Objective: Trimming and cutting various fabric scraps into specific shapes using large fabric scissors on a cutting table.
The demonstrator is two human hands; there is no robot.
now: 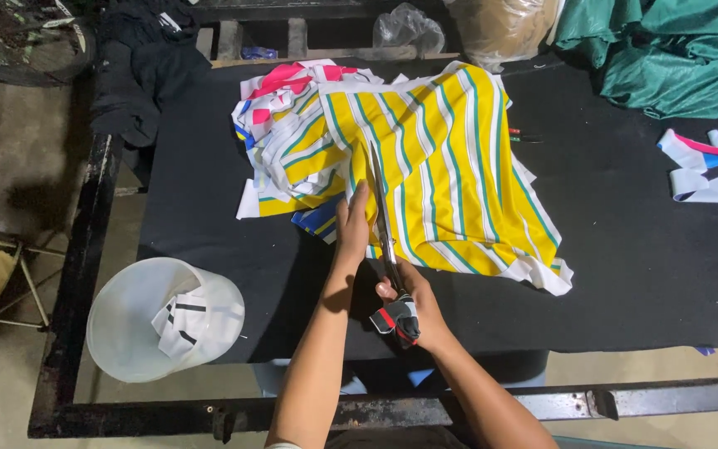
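Head view | bucket [139,333] holds white scraps [178,320] | black table [641,249], concrete floor [10,150] | your right hand [413,303] grips scissors [384,220], left hand [352,220] flat on striped cloth [450,166]

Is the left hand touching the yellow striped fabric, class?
Touching. The head view shows the left hand lying flat on the yellow striped fabric, its fingers pressing it beside the scissors.

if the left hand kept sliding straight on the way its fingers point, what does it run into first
The left hand lies flat, fingers pointing up the table, already touching the yellow striped fabric. Going on, it would likely ride further over that fabric, beside the scissors.
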